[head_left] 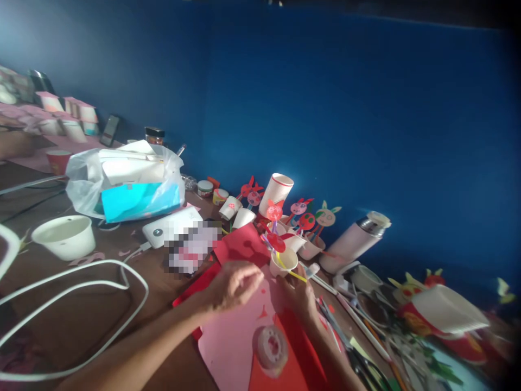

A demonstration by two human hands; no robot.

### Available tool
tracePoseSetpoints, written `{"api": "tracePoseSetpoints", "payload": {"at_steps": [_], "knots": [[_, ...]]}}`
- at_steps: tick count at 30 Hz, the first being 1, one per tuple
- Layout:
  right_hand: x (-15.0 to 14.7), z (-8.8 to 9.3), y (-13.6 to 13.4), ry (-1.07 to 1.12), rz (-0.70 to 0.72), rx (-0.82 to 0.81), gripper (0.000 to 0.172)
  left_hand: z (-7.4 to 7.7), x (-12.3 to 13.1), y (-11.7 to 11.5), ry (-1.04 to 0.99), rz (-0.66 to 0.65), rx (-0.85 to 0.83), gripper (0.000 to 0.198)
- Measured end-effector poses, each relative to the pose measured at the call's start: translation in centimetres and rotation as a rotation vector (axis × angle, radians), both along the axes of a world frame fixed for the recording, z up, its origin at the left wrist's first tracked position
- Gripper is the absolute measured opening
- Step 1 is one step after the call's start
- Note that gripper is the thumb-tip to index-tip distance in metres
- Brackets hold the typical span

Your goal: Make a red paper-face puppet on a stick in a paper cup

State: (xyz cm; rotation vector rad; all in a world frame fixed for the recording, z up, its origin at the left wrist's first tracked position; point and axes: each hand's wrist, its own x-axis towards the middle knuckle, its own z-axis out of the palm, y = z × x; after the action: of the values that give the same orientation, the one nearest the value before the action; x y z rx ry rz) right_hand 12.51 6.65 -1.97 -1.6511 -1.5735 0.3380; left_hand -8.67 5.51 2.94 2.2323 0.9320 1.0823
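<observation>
My right hand [303,293] holds a small white paper cup [284,263] from its right side. Out of the cup rises a red paper figure [276,242], with a yellow strip [298,276] hanging over the rim towards my fingers. To the left, apart from the cup, my left hand [238,285] is curled, its thumb and fingertips drawn together; anything between them is too small to make out. Beneath both hands lie pink paper [228,342] and red paper sheets [240,244]. A roll of tape [272,350] rests on the sheets nearer to me.
More cups with paper figures [306,221] stand by the blue wall, beside a thermos [354,241]. Scissors [345,339] lie at right. A power bank [173,225] with a looping white cable, a white bowl [65,237] and a plastic bag [83,179] occupy the left.
</observation>
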Motion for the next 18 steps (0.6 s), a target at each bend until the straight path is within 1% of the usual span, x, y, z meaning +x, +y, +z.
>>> {"api": "tracePoseSetpoints", "payload": {"at_steps": [1,3,5,8,10,13,16,18], "knots": [[0.1,0.1,-0.2,-0.001,0.005,-0.020,0.031,0.2,-0.4,0.5,-0.020,0.049,-0.046,0.029],[0.3,0.3,-0.5,0.001,0.006,-0.055,0.036,0.3,-0.8,1.2,-0.041,0.106,-0.100,0.032],[0.4,0.3,-0.8,0.003,0.003,-0.076,0.039,0.2,-0.9,1.5,-0.036,0.117,-0.123,0.034],[0.3,0.4,-1.2,0.000,0.005,-0.083,0.035,0.1,-0.9,1.7,0.018,0.142,-0.139,0.036],[0.2,0.8,-1.6,-0.002,-0.009,-0.073,0.035,0.2,-1.0,1.9,0.077,0.155,-0.152,0.037],[0.5,1.8,-2.6,-0.002,-0.054,-0.057,0.040,0.3,-1.1,2.1,0.190,0.160,-0.162,0.033],[1.8,2.7,-4.2,-0.004,-0.138,-0.060,0.046,0.2,-1.2,2.1,0.319,0.165,-0.169,0.023],[3.2,3.0,-5.4,-0.011,-0.189,-0.063,0.048,0.1,-1.2,1.9,0.407,0.174,-0.176,0.020]]}}
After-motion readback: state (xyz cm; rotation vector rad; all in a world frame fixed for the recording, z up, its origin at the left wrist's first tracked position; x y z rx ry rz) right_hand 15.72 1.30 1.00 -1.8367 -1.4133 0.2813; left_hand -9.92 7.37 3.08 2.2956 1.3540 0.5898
